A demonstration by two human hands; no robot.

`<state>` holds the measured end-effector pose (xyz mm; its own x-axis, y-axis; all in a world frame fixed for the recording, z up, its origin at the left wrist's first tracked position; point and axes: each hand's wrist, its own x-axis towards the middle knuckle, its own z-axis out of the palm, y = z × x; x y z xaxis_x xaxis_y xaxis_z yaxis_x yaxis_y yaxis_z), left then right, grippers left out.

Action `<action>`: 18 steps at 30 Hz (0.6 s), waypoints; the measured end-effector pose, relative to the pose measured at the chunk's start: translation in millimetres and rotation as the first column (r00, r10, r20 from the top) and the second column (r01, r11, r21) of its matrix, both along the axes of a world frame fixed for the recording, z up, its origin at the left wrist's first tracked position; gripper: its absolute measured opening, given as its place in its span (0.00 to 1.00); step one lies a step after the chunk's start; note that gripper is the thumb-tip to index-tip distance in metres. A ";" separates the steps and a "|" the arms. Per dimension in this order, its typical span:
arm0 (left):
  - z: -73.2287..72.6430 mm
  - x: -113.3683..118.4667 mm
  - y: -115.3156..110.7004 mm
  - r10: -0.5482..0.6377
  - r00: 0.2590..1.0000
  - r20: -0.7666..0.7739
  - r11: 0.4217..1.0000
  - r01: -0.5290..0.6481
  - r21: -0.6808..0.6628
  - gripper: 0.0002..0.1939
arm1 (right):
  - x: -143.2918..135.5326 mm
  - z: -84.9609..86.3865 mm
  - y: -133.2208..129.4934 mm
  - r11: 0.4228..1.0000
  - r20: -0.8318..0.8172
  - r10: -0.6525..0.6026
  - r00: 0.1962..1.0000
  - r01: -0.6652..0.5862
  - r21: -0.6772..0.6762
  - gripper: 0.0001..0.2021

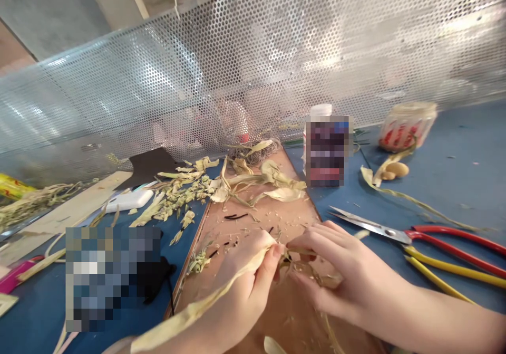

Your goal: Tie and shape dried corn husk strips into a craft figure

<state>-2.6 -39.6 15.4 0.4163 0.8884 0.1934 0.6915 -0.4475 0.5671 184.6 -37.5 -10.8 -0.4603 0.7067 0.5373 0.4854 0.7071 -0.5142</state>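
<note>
My left hand point(253, 269) is closed, thumb and fingers pinching a long pale dried leaf strip point(205, 304) that trails back over the wrist. Close beside it, my right hand point(340, 264) has curled fingers around a thin dried leaf piece point(302, 251), partly hidden between the two hands. Both hands are above a brown board point(256, 335) strewn with small dry bits and dark twigs. Farther up the board lie curled dried leaves point(276, 182) and a tangle of thin grey strands point(253, 156).
At right lie red-handled scissors point(395, 233) and a yellow-handled tool point(446, 267). Behind are a white-capped bottle point(321, 110), blurred in part, and a glass jar point(409, 127). Dried plant sprigs point(185, 190) and a white device point(130, 200) are left. A perforated metal screen point(245, 53) stands behind.
</note>
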 end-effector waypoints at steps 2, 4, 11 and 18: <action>1.2 2.5 -1.5 -0.061 0.997 0.035 0.998 0.061 0.015 0.15 | -1.9 0.1 -1.3 0.999 -0.054 -0.014 0.998 0.012 -0.037 0.05; 2.0 3.7 -2.3 -0.113 0.992 0.053 0.993 0.112 0.026 0.14 | -3.7 0.9 -2.6 0.997 -0.085 -0.011 0.996 0.004 -0.081 0.05; -1.2 -0.6 -0.2 -0.117 0.993 -0.009 0.992 0.117 -0.046 0.13 | -7.6 -1.7 -3.0 0.993 -0.151 0.000 0.989 -0.019 -0.120 0.09; 1.0 0.1 0.0 -0.054 0.997 -0.059 0.992 0.047 -0.116 0.16 | -7.7 -3.1 -4.8 0.980 -0.176 -0.055 0.983 0.020 -0.197 0.10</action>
<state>-2.5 -39.7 16.5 0.4692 0.8808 0.0638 0.7053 -0.4173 0.5731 176.9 -42.3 -13.9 -0.3397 0.8205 0.4599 0.3966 0.5683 -0.7209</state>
